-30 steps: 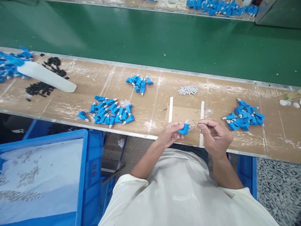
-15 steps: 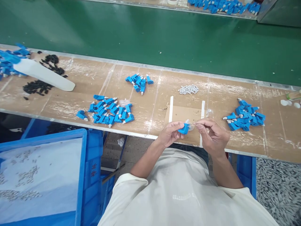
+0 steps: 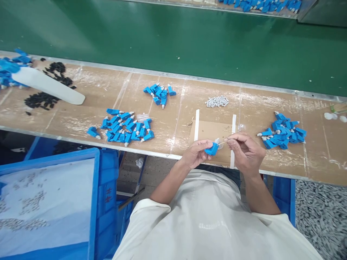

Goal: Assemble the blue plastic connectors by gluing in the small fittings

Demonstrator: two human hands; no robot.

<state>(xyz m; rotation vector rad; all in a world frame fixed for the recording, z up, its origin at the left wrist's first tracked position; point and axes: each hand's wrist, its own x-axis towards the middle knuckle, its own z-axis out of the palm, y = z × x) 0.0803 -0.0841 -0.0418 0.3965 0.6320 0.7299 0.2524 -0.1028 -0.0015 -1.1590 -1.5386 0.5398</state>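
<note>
My left hand (image 3: 197, 153) is closed around a small blue plastic part (image 3: 211, 148), gripped between thumb and fingers, with a whitish tip sticking up from it. Pinched in my right hand (image 3: 245, 151) is a thin stick (image 3: 223, 142), its far end touching or very close to the blue part's upper right edge. Just behind the stick sits a small translucent round thing, mostly hidden. Both hands are above a cardboard sheet (image 3: 213, 130) at the bench's front edge, between two white strips. A pile of small white-grey pieces (image 3: 217, 101) lies beyond it.
Blue parts lie in piles to the left (image 3: 127, 126), farther back (image 3: 161, 94) and to the right (image 3: 283, 130). A white scoop-like piece (image 3: 50, 86) rests among black pieces (image 3: 40, 100). A blue crate (image 3: 96, 202) stands below left; a green surface (image 3: 173, 43) runs behind the bench.
The blue part is slightly more tilted in my left hand, and the stick slopes more steeply toward it. Both hands keep their grip. The whole view has shifted slightly.
</note>
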